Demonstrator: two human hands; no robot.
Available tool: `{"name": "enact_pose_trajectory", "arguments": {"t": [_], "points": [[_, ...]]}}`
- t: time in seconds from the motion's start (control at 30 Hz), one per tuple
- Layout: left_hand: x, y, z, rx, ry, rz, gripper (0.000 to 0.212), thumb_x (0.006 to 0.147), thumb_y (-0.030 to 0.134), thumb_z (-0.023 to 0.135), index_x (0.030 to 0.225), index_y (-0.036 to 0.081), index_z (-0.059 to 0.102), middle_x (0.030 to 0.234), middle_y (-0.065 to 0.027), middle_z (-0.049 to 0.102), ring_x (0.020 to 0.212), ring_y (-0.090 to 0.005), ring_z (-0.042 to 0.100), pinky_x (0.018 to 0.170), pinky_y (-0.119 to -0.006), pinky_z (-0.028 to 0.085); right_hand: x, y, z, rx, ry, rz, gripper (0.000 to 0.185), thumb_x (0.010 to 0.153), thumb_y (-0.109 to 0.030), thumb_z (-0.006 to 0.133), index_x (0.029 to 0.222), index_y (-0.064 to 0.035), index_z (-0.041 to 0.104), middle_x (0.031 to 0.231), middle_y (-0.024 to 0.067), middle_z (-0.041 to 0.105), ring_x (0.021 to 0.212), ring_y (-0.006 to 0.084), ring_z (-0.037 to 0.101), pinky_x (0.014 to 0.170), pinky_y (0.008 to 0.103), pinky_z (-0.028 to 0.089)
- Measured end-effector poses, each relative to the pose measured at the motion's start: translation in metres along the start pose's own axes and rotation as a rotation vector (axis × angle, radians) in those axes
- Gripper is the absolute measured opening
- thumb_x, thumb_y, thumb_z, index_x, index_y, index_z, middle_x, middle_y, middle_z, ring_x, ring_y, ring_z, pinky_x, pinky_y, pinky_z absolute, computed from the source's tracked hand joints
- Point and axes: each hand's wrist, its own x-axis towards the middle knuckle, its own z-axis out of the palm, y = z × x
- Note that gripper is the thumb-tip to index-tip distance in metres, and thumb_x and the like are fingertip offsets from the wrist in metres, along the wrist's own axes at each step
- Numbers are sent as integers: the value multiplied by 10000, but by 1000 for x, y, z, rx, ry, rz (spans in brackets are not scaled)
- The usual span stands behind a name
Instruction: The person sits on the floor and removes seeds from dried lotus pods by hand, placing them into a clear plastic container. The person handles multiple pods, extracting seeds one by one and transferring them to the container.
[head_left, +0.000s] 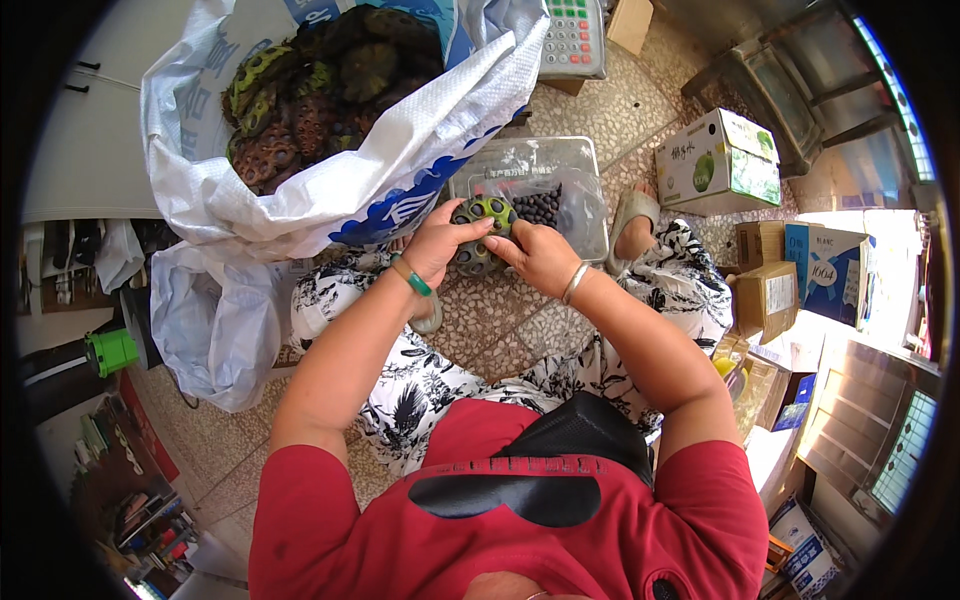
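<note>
Between both hands is a green and brown lotus seed pod (474, 256) with round seed holes. My left hand (437, 241) grips its left side, the thumb lying across the top. From the right, my right hand (541, 253) holds the pod with thumb and fingers; its fingertips are partly hidden. Just beyond sits a clear plastic box (592, 154), where dark lotus seeds (538, 204) lie in a heap by a clear plastic bag. A large white woven sack (420, 142) stands open at the upper left, full of brown and green lotus pods (300, 127).
A smaller white plastic bag (217, 330) stands on the terrazzo floor (480, 322) at left. Top centre is a scale with a keypad (570, 41). A carton (697, 169), a wooden chair (772, 105) and several more boxes (766, 296) line the right side.
</note>
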Motion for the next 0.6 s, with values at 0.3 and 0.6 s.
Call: {"name": "enact_pose_trajectory", "arguments": {"t": [0.3, 0.6], "points": [[3, -1, -13, -101, 50, 25, 329, 764, 90, 557, 1081, 15, 507, 978, -58, 585, 874, -139, 558, 810, -265, 414, 3, 17, -2, 1136, -163, 378, 168, 849, -201, 448, 773, -68, 517, 668, -12, 501, 460, 47, 373, 394, 179, 274], [8, -12, -3, 122, 190, 66, 280, 761, 128, 590, 1001, -2, 530, 927, -43, 571, 824, -91, 522, 756, -235, 393, 15, 12, 6, 918, 108, 355, 155, 774, -146, 609, 893, -48, 623, 659, 6, 585, 535, 29, 432, 449, 192, 353]]}}
